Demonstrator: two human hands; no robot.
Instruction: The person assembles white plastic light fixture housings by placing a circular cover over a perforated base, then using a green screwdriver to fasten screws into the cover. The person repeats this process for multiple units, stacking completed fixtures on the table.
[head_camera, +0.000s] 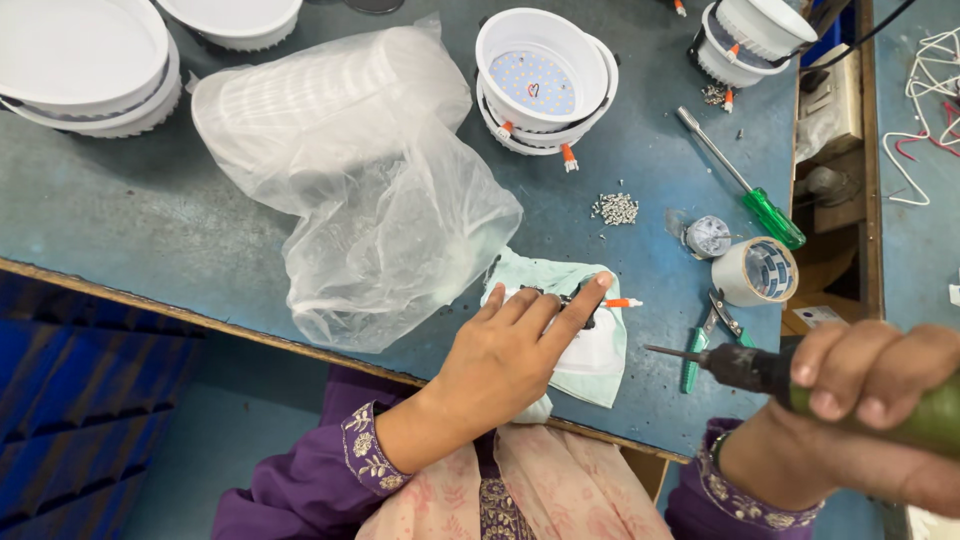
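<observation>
A: Head view. Report hand status.

B: Left hand (505, 350): flat, fingers extended, pressing a white lamp part (597, 345) onto a pale green cloth (560, 275) at the near edge of the blue surface (120, 215). No closed grip; the index finger lies across the dark fitting on the part. An orange-tipped clip (622, 302) projects from the part to the right. Right hand (870, 375): grip fully closed around the green handle of a powered screwdriver (770, 372), its bit pointing left toward the part but apart from it.

A: Count the lamp housings.

B: Four groups of round white housings. Far left: one stack (85, 60), apparently two units. Top centre: one housing (235, 20), cut by the frame edge. Centre: one stack of two (545, 80), the upper one showing an LED disc. Top right: one stack (750, 35), number of units cannot be told.

A: Tools and consumables?

B: One green-handled hand screwdriver (745, 185). One pair of green-handled pliers (712, 335). One roll of tape (755, 270). One small pile of screws (615, 208).

A: Packaging?

B: One large translucent plastic bag (370, 180), crumpled, centre-left, holding a row of white ribbed parts. No legible label visible on it.
</observation>
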